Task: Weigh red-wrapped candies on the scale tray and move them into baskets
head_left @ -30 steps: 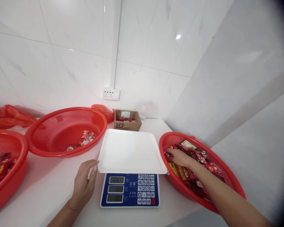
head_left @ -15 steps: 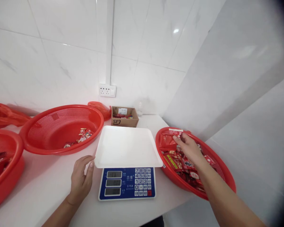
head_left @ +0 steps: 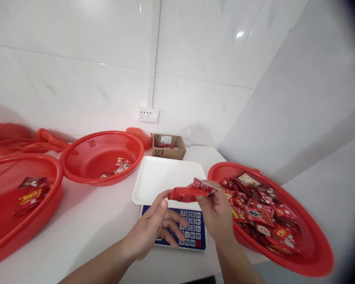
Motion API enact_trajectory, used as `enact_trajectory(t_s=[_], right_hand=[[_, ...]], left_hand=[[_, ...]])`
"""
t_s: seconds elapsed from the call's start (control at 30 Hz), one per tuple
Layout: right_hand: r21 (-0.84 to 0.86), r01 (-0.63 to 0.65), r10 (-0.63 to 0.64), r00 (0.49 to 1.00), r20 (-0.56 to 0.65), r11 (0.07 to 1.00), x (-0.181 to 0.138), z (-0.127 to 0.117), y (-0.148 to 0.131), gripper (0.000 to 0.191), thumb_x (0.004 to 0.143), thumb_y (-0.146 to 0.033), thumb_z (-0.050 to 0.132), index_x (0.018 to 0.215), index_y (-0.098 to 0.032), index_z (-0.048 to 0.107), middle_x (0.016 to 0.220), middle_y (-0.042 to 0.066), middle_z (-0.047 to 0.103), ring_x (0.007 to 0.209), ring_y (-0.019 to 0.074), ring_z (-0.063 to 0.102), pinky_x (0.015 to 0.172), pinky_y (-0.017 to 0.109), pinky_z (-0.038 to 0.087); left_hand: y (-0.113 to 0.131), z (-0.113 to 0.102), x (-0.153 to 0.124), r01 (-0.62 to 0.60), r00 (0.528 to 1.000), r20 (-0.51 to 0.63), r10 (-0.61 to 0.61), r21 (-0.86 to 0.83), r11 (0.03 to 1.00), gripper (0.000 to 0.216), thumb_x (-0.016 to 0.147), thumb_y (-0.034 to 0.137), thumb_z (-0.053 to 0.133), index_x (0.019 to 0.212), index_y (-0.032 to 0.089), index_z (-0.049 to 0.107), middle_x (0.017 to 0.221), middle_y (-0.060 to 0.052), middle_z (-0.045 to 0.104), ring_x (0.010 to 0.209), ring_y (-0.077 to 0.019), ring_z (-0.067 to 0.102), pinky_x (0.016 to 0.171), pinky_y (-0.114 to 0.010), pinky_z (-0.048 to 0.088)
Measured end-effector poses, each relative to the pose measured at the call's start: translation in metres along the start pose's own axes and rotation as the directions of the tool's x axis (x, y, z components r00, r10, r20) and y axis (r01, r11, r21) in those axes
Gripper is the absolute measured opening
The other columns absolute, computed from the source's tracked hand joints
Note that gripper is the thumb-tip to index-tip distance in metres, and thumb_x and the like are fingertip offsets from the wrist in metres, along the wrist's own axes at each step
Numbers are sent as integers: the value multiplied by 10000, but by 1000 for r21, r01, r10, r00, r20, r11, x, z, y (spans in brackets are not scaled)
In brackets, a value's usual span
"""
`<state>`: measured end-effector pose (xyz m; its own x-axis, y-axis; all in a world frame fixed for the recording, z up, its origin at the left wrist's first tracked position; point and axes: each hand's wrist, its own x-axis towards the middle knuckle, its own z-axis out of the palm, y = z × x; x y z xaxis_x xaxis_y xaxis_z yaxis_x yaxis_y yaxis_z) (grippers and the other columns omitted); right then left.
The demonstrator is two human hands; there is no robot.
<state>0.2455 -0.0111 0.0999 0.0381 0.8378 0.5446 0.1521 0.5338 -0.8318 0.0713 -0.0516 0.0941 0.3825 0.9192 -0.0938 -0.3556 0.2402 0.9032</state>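
Observation:
Above the front of the weighing scale, my right hand [head_left: 217,211] is closed around a red plastic packet [head_left: 186,193], holding it roughly level. My left hand [head_left: 154,227] reaches to the packet's left end, its index fingertip at that edge; its lower fingers are spread over the scale's blue keypad [head_left: 192,232]. Behind the hands lies the scale's white tray [head_left: 156,173], with nothing on the part that shows. The scale's displays are mostly covered by my left hand. Close by on the right, a red basket [head_left: 316,236] holds many red snack packets [head_left: 258,213].
Another red basket [head_left: 91,179] at the back left has a few packets; a third basket [head_left: 51,201] stands at the left edge. Behind the scale are a cardboard box [head_left: 171,153] and a red bag [head_left: 139,136]. A tiled wall [head_left: 106,86] borders the table.
My right hand has lifted the red packet out of the right basket and brought it left over the scale. My left hand has moved right from the tray's side to meet it. The view has shifted left.

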Motion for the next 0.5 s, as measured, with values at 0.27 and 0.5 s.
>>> enact_trajectory(t_s=[0.27,0.5], right_hand=[[-33,339,-315,902,296,940,-13,-3,-8,286,867,-252,625,1143,-324,614,1125,76,666,1047,246,648,888,439,557],[-1,444,-422,852,310,896,-14,-23,12,338,918,-370,515,1246,-385,594,1176,74,667,1137,301,605,889,490,561]], left_hand=[[25,-4,5,-47,997,46,66,-339,940,325,898,468,530,1082,201,511,965,-63,646,772,-173,685,574,-278,596],[29,-3,-2,-95,979,145,146,-312,945,319,774,300,734,1016,182,563,941,-58,648,741,-155,693,501,-198,569]])
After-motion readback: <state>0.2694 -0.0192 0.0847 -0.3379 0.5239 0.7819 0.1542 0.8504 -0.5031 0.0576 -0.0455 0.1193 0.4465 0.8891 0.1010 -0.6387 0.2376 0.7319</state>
